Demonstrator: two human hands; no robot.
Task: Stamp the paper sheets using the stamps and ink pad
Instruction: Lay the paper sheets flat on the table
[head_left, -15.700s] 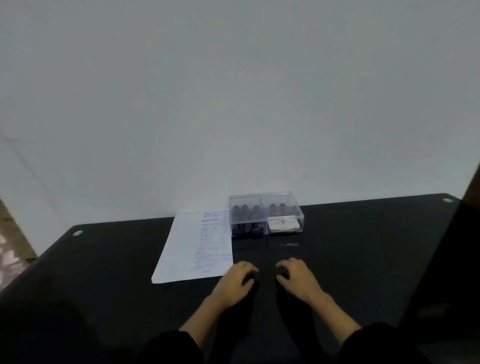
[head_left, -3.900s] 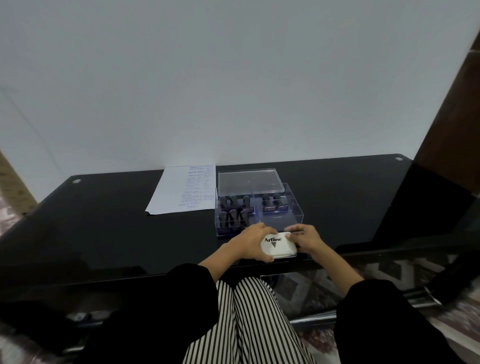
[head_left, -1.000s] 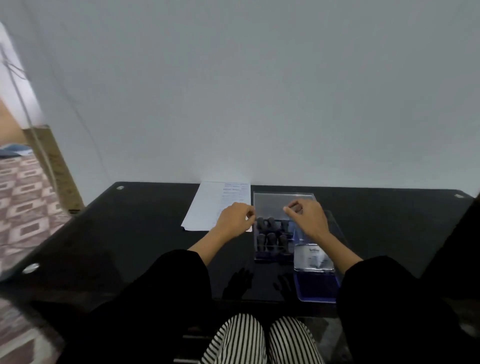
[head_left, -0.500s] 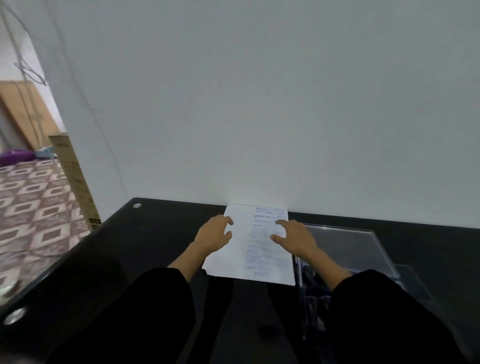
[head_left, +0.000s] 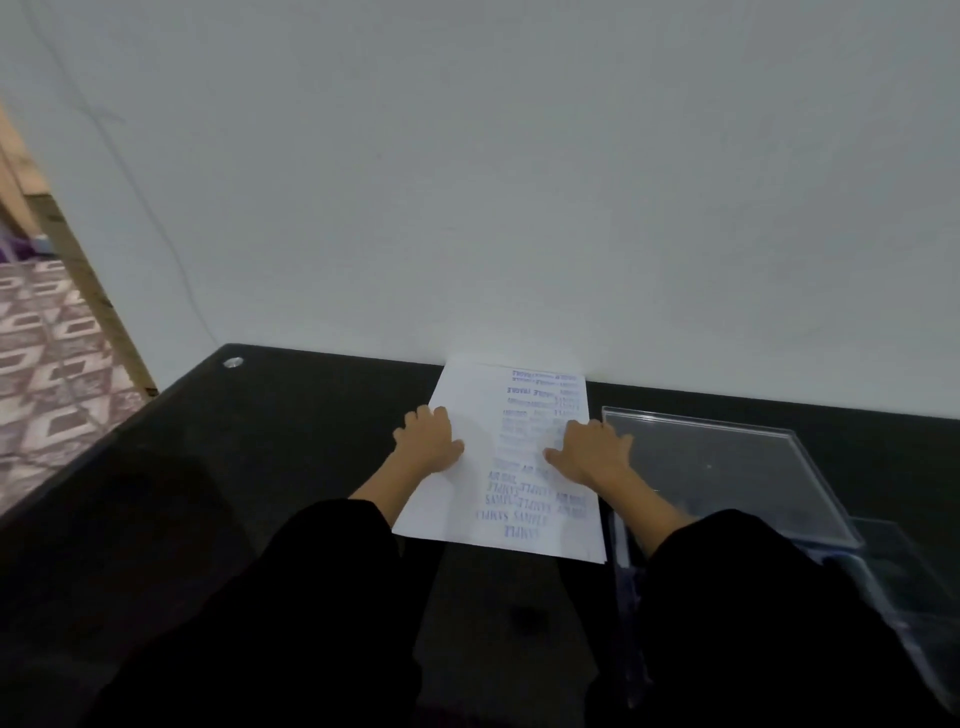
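A stack of white paper sheets (head_left: 501, 415) with blue stamped words lies on the black table against the wall. My left hand (head_left: 428, 441) rests on the stack's left edge, fingers bent over it. My right hand (head_left: 592, 452) lies flat on its right side. To the right lies the clear box lid (head_left: 722, 467), and nearer me the clear stamp box (head_left: 898, 582), mostly hidden by my right sleeve. Stamps and ink pad are not visible.
The black glass table (head_left: 291, 415) meets a white wall at the back. Its left corner carries a metal fitting (head_left: 232, 362). Patterned floor tiles (head_left: 47, 364) show beyond the table's left edge. My dark sleeves cover the near table.
Both hands have left the stamp box and moved left onto the paper stack. Over the last half second they have settled further onto the sheets, and my view has come closer.
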